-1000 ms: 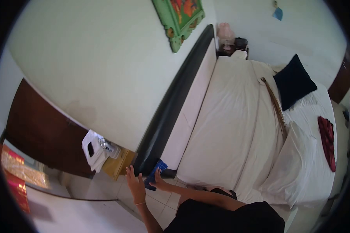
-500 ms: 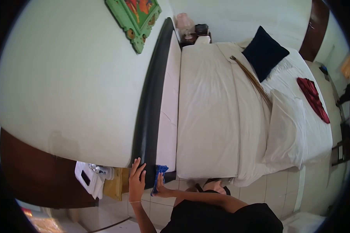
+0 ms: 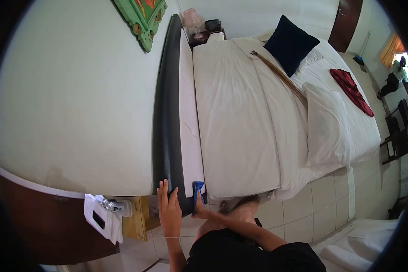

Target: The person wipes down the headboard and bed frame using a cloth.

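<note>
A long black padded headboard (image 3: 167, 122) with a pale front panel (image 3: 189, 109) runs along the wall. My left hand (image 3: 169, 212) lies on the near end of its black top, fingers stretched and slightly apart, holding nothing. Just to the right, my right hand (image 3: 199, 208) presses a blue patterned cloth (image 3: 197, 187) against the near end of the headboard's front. Its fingers are partly hidden by the cloth. The bed's white sheet (image 3: 235, 122) begins right beside the pale panel.
On the bed lie a dark blue pillow (image 3: 291, 45), a stick broom (image 3: 279, 75), a white pillow (image 3: 326, 127) and a red cloth (image 3: 351, 92). A wooden bedside table (image 3: 135, 222) stands left of my left hand. Another person (image 3: 391, 81) is at the far right.
The view has shifted, bringing the person at the far right into clearer sight. My right hand and the blue cloth have shifted slightly up and right in view. My left hand stays on the headboard.
</note>
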Demonstrator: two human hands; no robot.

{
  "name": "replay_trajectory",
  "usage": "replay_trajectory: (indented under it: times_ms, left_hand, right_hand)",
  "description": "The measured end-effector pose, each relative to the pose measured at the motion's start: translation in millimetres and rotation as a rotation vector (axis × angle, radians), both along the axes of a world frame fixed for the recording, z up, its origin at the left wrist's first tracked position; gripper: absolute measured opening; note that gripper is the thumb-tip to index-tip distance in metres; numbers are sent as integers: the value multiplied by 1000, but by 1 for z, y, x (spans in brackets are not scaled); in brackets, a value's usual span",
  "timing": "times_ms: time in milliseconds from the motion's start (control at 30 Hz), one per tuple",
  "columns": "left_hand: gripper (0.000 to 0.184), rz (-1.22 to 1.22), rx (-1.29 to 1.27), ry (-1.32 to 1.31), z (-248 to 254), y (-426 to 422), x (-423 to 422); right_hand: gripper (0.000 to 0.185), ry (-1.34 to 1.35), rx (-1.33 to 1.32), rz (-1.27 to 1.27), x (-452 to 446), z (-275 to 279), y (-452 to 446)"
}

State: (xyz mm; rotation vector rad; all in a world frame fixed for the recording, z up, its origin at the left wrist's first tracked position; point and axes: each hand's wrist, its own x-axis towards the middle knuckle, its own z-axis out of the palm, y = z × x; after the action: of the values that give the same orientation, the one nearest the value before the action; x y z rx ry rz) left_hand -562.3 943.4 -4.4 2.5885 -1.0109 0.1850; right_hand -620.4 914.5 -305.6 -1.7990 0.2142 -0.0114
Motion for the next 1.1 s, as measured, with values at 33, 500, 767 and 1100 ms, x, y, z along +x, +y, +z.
replay_trajectory:
  times_ms: [33,500,767,1100]
  left_hand:
    - [22,-6,0,2,0,0,0]
    - [22,-62,93,-50,1,1,1]
    - [22,-65,87,-40,-2,2,1]
    - [23,-70,96,-50,-2,1,1]
  right_hand:
    - [151,7,18,-15,2,-15,0]
    - [126,369,455,-41,5,-43,-22]
    - [110,-215,189,-71,4,78,-45]
    - [112,-230,153,-104,56,62,-83]
